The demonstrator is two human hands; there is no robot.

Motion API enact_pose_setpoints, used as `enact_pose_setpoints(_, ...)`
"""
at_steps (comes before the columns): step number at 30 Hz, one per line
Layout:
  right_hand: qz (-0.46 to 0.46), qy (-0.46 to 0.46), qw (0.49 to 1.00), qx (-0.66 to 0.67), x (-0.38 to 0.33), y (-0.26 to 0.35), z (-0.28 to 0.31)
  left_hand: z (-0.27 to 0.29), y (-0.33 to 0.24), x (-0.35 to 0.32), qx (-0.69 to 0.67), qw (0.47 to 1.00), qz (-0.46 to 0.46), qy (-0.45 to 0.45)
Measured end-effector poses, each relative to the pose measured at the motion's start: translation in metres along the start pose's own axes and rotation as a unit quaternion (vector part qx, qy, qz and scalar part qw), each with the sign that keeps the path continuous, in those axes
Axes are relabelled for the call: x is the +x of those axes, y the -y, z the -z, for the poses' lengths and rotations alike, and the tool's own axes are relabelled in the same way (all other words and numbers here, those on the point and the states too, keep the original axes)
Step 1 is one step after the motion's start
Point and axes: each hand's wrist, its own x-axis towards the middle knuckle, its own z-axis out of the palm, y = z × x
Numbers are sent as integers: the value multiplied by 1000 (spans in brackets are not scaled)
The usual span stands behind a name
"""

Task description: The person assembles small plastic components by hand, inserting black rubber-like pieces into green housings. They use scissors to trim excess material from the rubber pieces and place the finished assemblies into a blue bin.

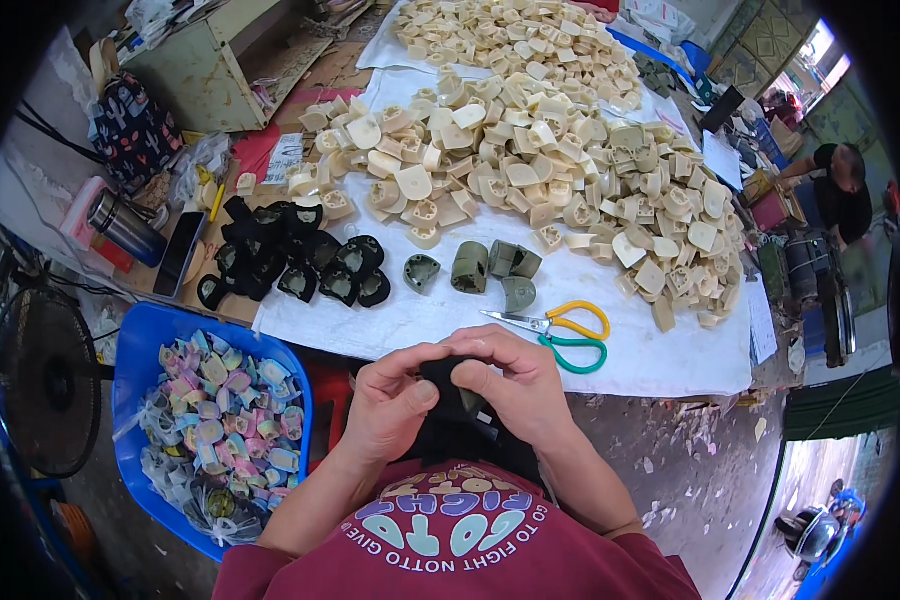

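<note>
In front of my chest, my left hand (388,400) and my right hand (518,385) are both closed on a small black cloth-like piece (450,385). My thumbs press on it from either side, and the fingers curl over its far edge. Just beyond my hands, several olive-green hollow plastic pieces (470,268) lie on the white cloth (340,335). Scissors (565,330) with one yellow and one green handle rest close to my right hand, blades slightly apart. Further left sits a heap of black-covered pieces (345,268), some showing green insides.
A large pile of beige plastic pieces (530,150) covers the table's far side. At left stand a blue tub (305,400) of pastel pieces, a fan (50,380), a phone (180,253) and a flask (127,228). Another person (838,195) sits at the far right.
</note>
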Motion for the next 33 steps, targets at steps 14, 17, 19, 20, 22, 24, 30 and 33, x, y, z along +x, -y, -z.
enact_pose_setpoints(14, -52, -108, 985, 124, 5, -14, -13, -27, 7, 14, 176, 974, -60, -133)
enact_pose_setpoints(17, 16, -100, 994, -30, 6, -27, -13, -29, 9, 14, 178, 971, -88, -132)
enact_pose_setpoints(19, -11, -110, 993, 47, 4, -23, -24, -25, 3, 13, 328, 934, -104, -100)
enact_pose_setpoints(20, -25, -115, 989, 85, 4, -18, -31, -24, 0, 13, 400, 906, -111, -82)
enact_pose_setpoints(22, -30, -121, 987, 104, 8, -14, -34, -21, -2, 15, 469, 868, -153, -49)
enact_pose_setpoints(24, -39, -131, 978, 158, 13, -20, -36, -21, -3, 16, 487, 859, -160, -22)
enact_pose_setpoints(30, -46, -155, 966, 201, 17, -24, -28, -23, -1, 17, 268, 961, -60, 44)
enact_pose_setpoints(33, -45, -121, 974, 184, 20, -24, -20, -20, -2, 16, 174, 983, -34, 42)
